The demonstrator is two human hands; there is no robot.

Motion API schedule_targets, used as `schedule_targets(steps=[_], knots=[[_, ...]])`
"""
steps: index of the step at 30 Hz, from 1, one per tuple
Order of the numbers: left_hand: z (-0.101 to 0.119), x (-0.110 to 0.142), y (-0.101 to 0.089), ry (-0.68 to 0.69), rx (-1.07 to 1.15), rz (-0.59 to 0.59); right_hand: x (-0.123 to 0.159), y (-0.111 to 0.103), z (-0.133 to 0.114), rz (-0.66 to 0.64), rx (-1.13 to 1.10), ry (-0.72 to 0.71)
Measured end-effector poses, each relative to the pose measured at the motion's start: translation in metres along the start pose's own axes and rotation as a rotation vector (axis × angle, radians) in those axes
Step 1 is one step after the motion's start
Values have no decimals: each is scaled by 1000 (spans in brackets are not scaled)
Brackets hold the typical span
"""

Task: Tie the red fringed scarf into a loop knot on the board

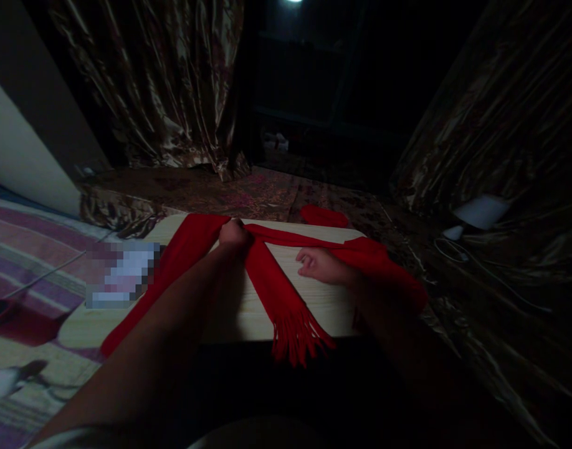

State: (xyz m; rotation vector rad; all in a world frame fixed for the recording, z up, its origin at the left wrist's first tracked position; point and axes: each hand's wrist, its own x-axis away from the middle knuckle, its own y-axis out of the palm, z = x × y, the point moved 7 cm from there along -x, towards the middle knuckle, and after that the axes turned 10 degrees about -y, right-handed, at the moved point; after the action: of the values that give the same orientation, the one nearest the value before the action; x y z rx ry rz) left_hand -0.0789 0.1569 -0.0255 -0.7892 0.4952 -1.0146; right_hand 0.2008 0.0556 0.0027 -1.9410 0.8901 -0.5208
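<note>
A red scarf point(279, 280) lies across a pale wooden table point(220, 318). Its fringed end hangs over the near edge, and other lengths of it run to the left and right sides. My left hand point(233, 234) is closed on the scarf near the far side of the table, where the lengths meet. To the right, my right hand point(324, 266) hovers just over the wood, beside the right-hand length. Its fingers are loosely curled, with a gap between thumb and fingertips and nothing visible in them.
A red round item point(324, 216) sits beyond the far edge. A blurred-out flat item point(127, 271) lies on the table's left. Striped bedding point(28, 249) with a red container point(22, 324) is at left. Curtains point(187, 81) hang behind; a white lamp-like object point(482, 212) and cable are at right.
</note>
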Motion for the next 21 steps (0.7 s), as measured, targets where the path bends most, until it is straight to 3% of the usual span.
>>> schedule_targets(steps=[2,3,6,9,12,14,16,19,21], knots=[[-1,-1,-1,0,1,-9,-1,-37,22,261,297,77],[-1,-1,-1,-1,2,-17,-1,-49,33,307,430,123],[-1,-1,-1,-5,15,-35,-3,-66,71,168,621,288],[0,0,-3,6,20,-25,-5,-71,101,-37,579,395],[-1,-1,-2,1,9,-28,-9,-80,111,-138,495,407],[-3,-1,-2,4,-2,-29,-12,-91,112,-135,475,422],[-3,-1,-1,28,-4,-12,-14,-111,107,26,561,460],[-4,1,-3,44,19,46,-11,-135,89,398,800,487],[-6,3,-4,20,30,74,-14,-125,86,415,867,450]])
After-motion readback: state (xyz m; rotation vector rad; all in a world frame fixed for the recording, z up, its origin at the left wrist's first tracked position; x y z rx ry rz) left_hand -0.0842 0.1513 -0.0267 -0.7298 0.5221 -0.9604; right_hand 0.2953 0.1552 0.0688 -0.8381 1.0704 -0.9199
